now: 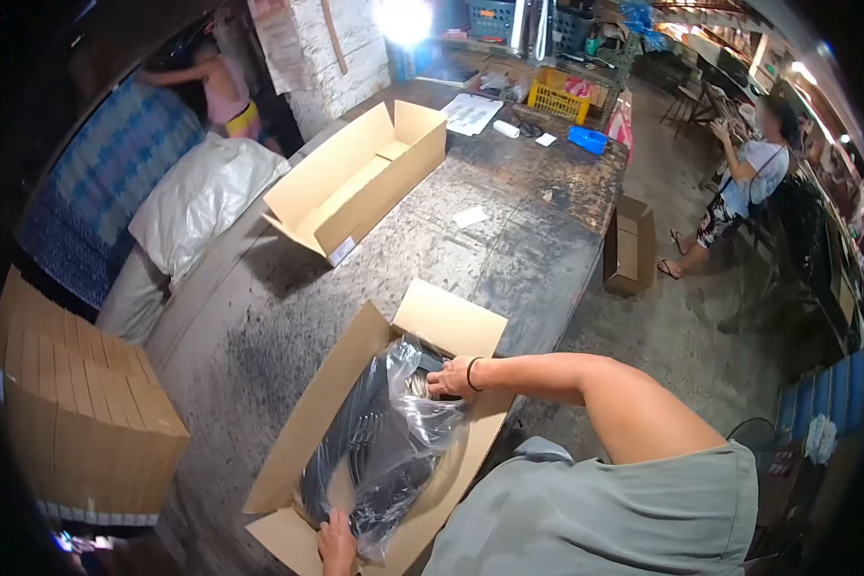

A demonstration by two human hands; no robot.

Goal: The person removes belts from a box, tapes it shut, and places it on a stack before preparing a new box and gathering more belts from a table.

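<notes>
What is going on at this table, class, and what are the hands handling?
A person has both hands at an open cardboard box on the worktable. The right hand touches clear plastic over dark contents at the far end; the left hand is at the near end. Another open box sits farther back.

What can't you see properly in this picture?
In the head view:
- Dark things in the open brown cardboard box: shapes blurred by shiny, crinkled clear plastic.
- Left hand: its arm is cut off by the bottom edge.
- White printed paper sheet: writing too small.
</notes>
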